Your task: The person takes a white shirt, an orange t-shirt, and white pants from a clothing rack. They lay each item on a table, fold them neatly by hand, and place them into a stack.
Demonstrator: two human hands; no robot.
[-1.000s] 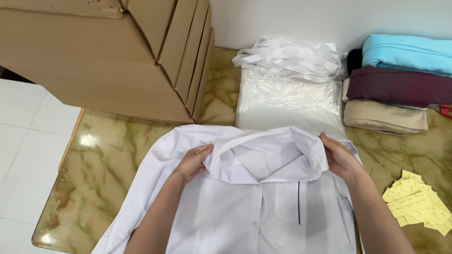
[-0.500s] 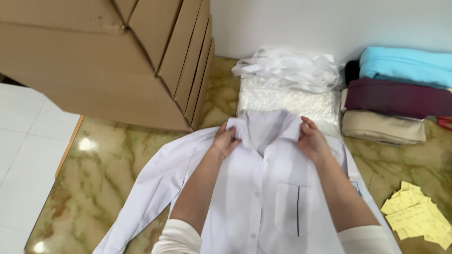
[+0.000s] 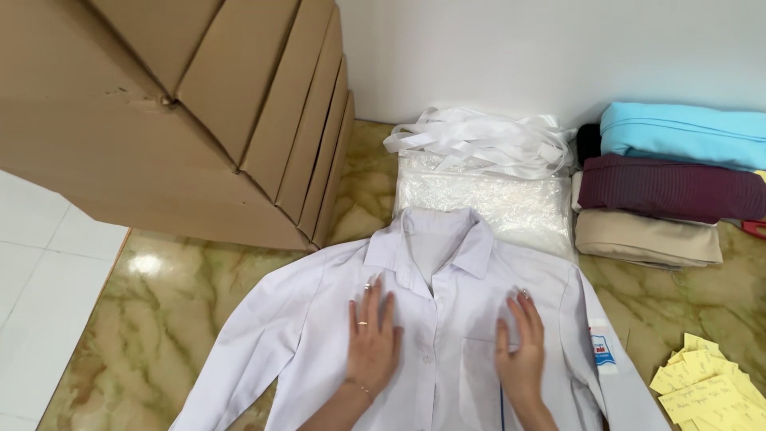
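1. The left hand [image 3: 372,339] is laid flat, fingers slightly apart, on the white shirt [image 3: 319,335]; nothing is gripped.
2. The right hand [image 3: 520,351] is pressed flat, fingers spread, over the chest pocket.
3. The shirt is spread buttoned on the marble table [image 3: 159,319], collar [image 3: 435,239] at 12 o'clock.
4. The cloth is judged light, soft and limp; shoulders or collar are best taken.
5. Folded fabrics [image 3: 662,183] lie at 2 o'clock, cardboard boxes [image 3: 175,112] at 10 o'clock.

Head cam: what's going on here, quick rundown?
A person has a white collared shirt spread face up on a marbled table, sleeves out to the sides. Both hands lie flat on its front: left hand beside the button line, right hand on the chest pocket. Behind the collar lie clear plastic bags, with folded fabrics to the right.
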